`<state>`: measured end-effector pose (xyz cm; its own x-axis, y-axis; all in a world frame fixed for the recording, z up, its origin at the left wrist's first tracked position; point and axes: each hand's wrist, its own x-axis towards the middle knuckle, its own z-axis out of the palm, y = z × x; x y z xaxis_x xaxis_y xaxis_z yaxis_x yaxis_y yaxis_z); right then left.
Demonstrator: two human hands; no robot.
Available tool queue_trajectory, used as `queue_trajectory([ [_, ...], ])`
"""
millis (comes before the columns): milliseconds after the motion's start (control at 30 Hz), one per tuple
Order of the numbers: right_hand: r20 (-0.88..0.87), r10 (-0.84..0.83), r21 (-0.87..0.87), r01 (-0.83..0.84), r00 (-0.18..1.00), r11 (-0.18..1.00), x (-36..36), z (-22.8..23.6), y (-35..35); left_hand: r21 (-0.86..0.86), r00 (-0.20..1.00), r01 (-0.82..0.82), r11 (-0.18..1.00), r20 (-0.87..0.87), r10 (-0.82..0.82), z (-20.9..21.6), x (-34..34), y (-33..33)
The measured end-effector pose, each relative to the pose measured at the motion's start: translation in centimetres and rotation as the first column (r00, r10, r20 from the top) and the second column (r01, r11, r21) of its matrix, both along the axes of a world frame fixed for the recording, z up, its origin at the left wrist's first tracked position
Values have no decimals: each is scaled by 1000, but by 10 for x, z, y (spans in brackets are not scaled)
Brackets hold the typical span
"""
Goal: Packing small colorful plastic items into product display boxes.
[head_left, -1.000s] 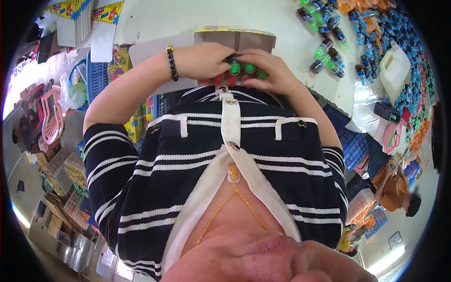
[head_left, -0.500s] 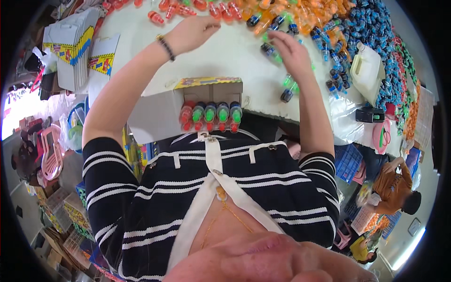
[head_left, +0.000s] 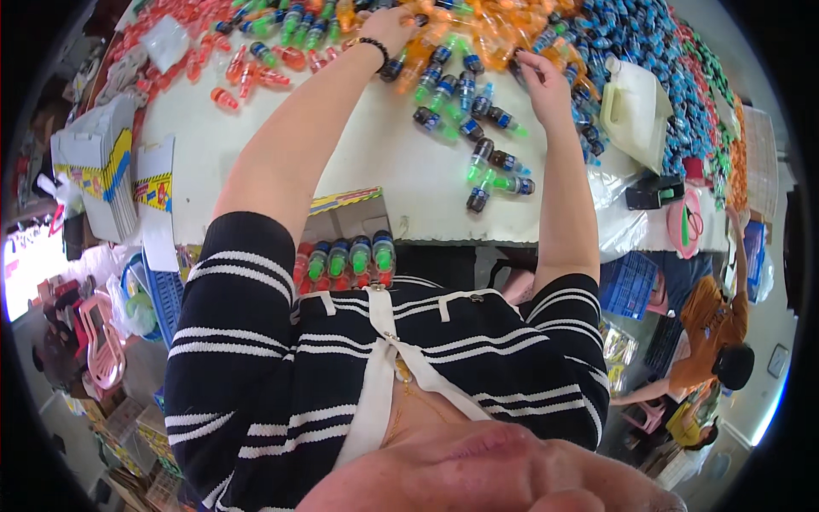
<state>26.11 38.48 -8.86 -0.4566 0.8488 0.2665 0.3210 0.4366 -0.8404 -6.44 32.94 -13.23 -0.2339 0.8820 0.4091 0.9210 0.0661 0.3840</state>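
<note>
My left hand [head_left: 388, 31] reaches across the white table, its fingers closed at the dark end of a small bottle [head_left: 421, 20] beside the orange heap. Farther right, my right hand [head_left: 544, 85] has its thumb and forefinger at another small dark-ended bottle [head_left: 515, 63], mostly hidden by the fingers. Between and below the hands lie several loose green bottles [head_left: 444, 92] with dark ends. Close to my body stands an open cardboard box [head_left: 348, 224], partly covered by my left arm. Rows of small bottles [head_left: 339, 260] with green and red parts sit in it.
Orange bottles [head_left: 490, 38] and blue bottles [head_left: 682, 102] are heaped at the back and right. Red bottles [head_left: 246, 78] lie at the left. A cut white jug [head_left: 636, 111] stands right, near pink scissors [head_left: 689, 224]. Folded cardboard [head_left: 98, 149] is stacked left. A co-worker [head_left: 712, 316] is at right.
Both hands have moved farther over the table to the bottles at the back, the left one also rightward. More green bottles now lie loose in the middle. The box appears lower and farther left.
</note>
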Motion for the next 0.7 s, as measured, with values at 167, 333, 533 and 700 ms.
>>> queue_trajectory([
  [167, 150, -187, 151, 164, 971, 975, 59, 10, 28, -16, 874, -121, 992, 472, 115, 37, 29, -13],
  [333, 380, -65, 171, -1, 923, 985, 43, 5, 17, -4, 697, -124, 992, 711, 90, 93, 69, -45],
  [533, 628, -169, 223, 32, 760, 974, -27, -15, -27, -342, 916, 215, 915, 397, -67, 99, 107, -62],
  [700, 45, -100, -438, 110, 994, 892, -8, 6, -8, -409, 890, 397, 822, -47, -454, 93, 126, -58],
])
